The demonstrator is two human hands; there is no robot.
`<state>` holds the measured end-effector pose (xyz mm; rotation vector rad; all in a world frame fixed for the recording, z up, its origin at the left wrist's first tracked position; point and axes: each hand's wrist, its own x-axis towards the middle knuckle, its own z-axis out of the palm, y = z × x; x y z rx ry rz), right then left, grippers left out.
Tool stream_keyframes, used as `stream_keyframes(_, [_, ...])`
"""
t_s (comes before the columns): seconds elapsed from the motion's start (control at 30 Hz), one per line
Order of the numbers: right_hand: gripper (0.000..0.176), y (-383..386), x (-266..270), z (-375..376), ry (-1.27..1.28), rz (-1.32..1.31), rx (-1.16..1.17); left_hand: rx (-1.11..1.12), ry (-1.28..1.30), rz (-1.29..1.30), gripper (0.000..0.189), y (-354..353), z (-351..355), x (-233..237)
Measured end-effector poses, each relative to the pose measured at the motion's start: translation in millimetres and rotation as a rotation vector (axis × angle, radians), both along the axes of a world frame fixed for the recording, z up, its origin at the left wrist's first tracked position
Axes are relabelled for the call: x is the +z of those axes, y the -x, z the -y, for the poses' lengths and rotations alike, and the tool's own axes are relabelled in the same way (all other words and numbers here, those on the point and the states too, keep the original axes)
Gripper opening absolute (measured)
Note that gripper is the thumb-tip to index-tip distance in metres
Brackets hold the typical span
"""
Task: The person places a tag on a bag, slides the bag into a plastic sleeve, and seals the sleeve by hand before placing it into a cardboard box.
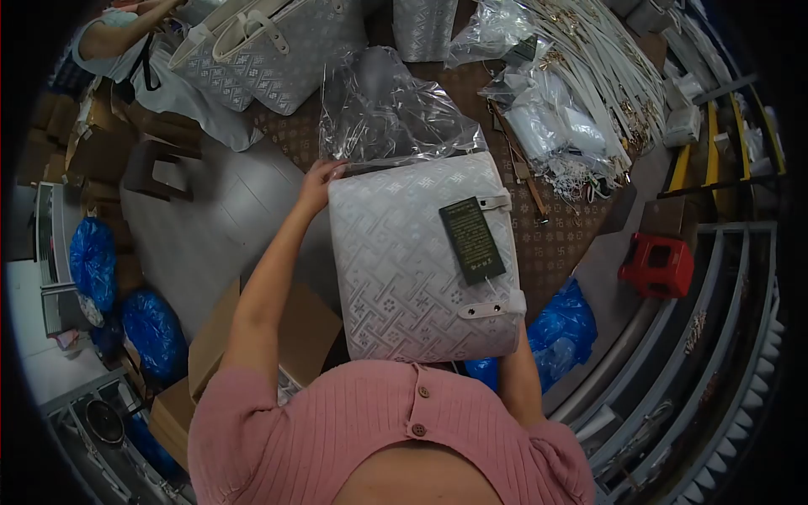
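Silver, the bag (400, 265) is held before the chest (337, 421), its longer axis pointing away, its far edge met by clear plastic (379, 114). At the far left corner, plastic seems pinched by the nearer left hand (318, 183); the right hand is hidden behind, so its grip cannot be told. By the right edge, a dark tag (472, 241) is laid.

The table has a brown top with a small square pattern (555, 240). Big silver-white patterned bags with pale handles (290, 63) stand at the back. A crinkly see-through plastic sheet (374, 105) lies in front of them. To the right are a heap of long white straps with gold-coloured clips (602, 71), shiny see-through packets with white things inside (539, 122), and a thin brown strap (526, 177).
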<state>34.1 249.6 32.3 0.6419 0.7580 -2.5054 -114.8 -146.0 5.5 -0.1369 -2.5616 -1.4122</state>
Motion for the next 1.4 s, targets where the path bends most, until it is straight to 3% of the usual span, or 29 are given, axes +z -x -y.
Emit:
stream_keyframes(0.07, [0.042, 19.0, 0.1, 19.1, -0.011, -0.023, 0.033, -0.045, -0.086, 0.048, 0.025, 10.8, 14.1, 0.0])
stream_keyframes(0.13, [0.042, 72.2, -1.2, 47.2, -0.019, -0.048, 0.064, -0.004, -0.346, 0.367, 0.028, 26.7, 35.9, -4.2])
stream_keyframes(0.2, [0.042, 82.1, -0.5, 56.4, -0.019, -0.079, 0.095, 0.045, -0.359, 0.360, 0.030, 38.2, 44.6, 36.9])
stream_keyframes(0.3, [0.043, 93.0, -4.4, 66.5, -0.011, -0.123, 0.136, -0.020, -0.180, 0.245, 0.028, 71.0, 60.7, 74.6])
stream_keyframes(0.37, [0.043, 98.9, -8.5, 67.4, -0.011, -0.143, 0.169, -0.040, 0.066, 0.014, 0.022, 90.2, 43.7, 107.3])
stream_keyframes(0.4, [0.050, 107.1, -21.2, 69.4, 0.069, -0.104, 0.255, -0.039, 0.059, 0.022, 0.022, 97.7, 38.6, 123.3])
stream_keyframes(0.47, [0.049, 115.5, -16.1, 86.4, 0.065, -0.119, 0.308, -0.412, 0.440, 0.004, 0.017, 108.7, 26.4, 145.3])
stream_keyframes(0.6, [0.045, 129.7, -15.9, 105.2, 0.044, -0.113, 0.321, -0.636, 0.670, -0.086, 0.031, 107.4, 18.0, 146.5])
stream_keyframes(0.63, [0.043, 131.1, -17.7, 106.9, 0.036, -0.119, 0.287, -0.633, 0.667, -0.086, 0.031, 106.9, 30.0, 137.5])
stream_keyframes(0.7, [0.043, 108.9, -13.9, 102.6, 0.027, -0.110, 0.279, -0.310, 0.571, -0.312, 0.033, 102.7, 63.9, 101.8])
stream_keyframes(0.73, [0.043, 112.2, -13.3, 102.8, 0.020, -0.102, 0.269, -0.309, 0.570, -0.309, 0.033, 96.5, 78.9, 87.9])
stream_keyframes(0.8, [0.043, 104.1, -10.8, 102.0, 0.007, -0.086, 0.252, 0.055, 0.533, -0.415, 0.034, 79.3, 102.4, 58.9])
stream_keyframes(0.83, [0.043, 104.2, -10.4, 102.2, 0.001, -0.078, 0.246, 0.060, 0.533, -0.411, 0.034, 72.6, 107.9, 34.2])
stream_keyframes(0.9, [0.043, 102.0, -8.7, 103.0, -0.011, -0.059, 0.241, 0.174, 0.269, 0.017, 0.030, 57.1, 118.2, -7.5])
stream_keyframes(0.93, [0.043, 109.5, -8.4, 106.6, -0.020, -0.052, 0.242, 0.186, 0.265, 0.020, 0.030, 50.7, 115.8, -7.8])
stream_keyframes(1.0, [0.043, 106.5, -4.5, 107.8, -0.043, -0.041, 0.243, 0.174, -0.044, 0.330, 0.023, 43.7, 94.4, -5.9])
stream_keyframes(1.03, [0.043, 107.7, -3.0, 109.8, -0.055, -0.036, 0.241, 0.182, -0.051, 0.330, 0.023, 43.2, 88.4, -8.7])
stream_keyframes(1.1, [0.043, 97.4, 0.8, 115.4, -0.081, -0.021, 0.234, 0.220, -0.312, 0.216, 0.018, 40.9, 80.0, -17.9])
stream_keyframes(1.13, [0.043, 92.8, 3.3, 115.7, -0.097, -0.014, 0.234, 0.230, -0.322, 0.216, 0.018, 38.8, 81.6, -20.8])
stream_keyframes(1.2, [0.043, 90.1, 7.5, 114.7, -0.124, -0.006, 0.237, 0.109, -0.011, 0.030, 0.014, 34.1, 91.2, -27.6])
stream_keyframes(1.3, [0.043, 95.2, 10.5, 116.3, -0.149, 0.014, 0.233, 0.059, 0.112, 0.080, 0.009, 3.5, 96.4, -24.5])
stream_keyframes(1.4, [0.043, 99.3, 11.6, 116.2, -0.162, 0.025, 0.217, 0.106, 0.053, 0.032, 0.005, -9.1, 74.5, -19.1])
